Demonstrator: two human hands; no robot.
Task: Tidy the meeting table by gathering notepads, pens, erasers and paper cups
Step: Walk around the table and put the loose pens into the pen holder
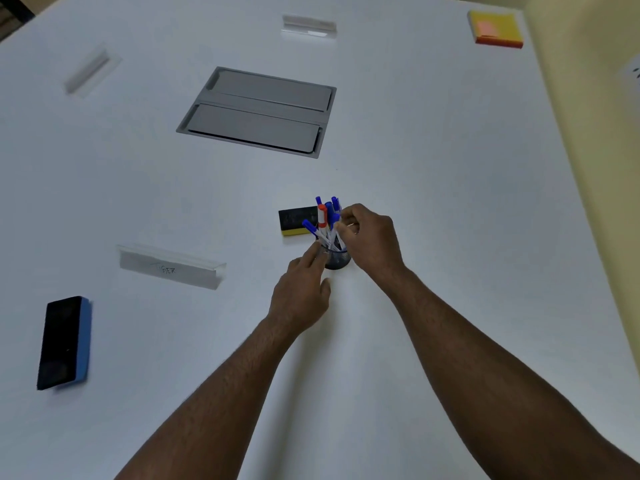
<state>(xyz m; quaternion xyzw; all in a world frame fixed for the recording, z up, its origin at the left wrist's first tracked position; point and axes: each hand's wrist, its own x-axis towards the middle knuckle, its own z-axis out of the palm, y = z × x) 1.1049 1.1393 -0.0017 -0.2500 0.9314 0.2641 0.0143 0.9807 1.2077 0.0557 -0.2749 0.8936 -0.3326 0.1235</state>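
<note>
- The pens point(327, 220) stand in the cup point(335, 259); the right hand point(370, 237) pinches them, the left hand point(301, 292) lies open against the cup.
- Left to gather: a yellow eraser point(296, 221) just beyond the hands, a blue eraser point(64, 342) far left of them (sticky notes point(497, 29) too).

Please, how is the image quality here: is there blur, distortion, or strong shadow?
Head view: soft, even light, with only faint shadows under the arms; wide-angle bending curves the table edges; the left hand and right hand at the pen cup look slightly soft; the clear name stands are hazy, and the blue eraser is stretched.
</note>
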